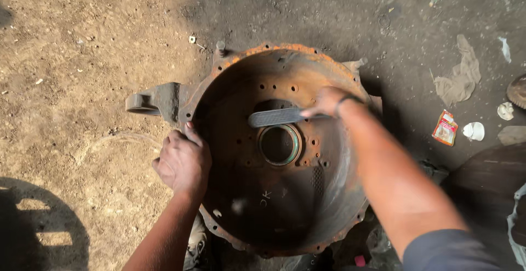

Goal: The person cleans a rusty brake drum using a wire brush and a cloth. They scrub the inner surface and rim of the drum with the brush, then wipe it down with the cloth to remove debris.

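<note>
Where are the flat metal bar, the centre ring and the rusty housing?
Flat metal bar [274, 117]: head view, middle of its grey blade.
Centre ring [296, 145]: head view, right rim.
Rusty housing [285, 210]: head view, bare inner wall.

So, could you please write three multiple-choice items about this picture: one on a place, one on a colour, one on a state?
1. Where does the left hand rest?
A. on the rim of the rusty round housing
B. on the rag
C. inside the centre ring

2. What colour is the small packet on the ground?
A. blue
B. red
C. black

3. How is the flat metal file?
A. lying on the dirt
B. held in the right hand over the centre ring
C. leaning against a wall

Key: 1 A, the fingers grip the left rim; 2 B, it shows red near the rag; 3 B, the hand grasps one end.
</note>
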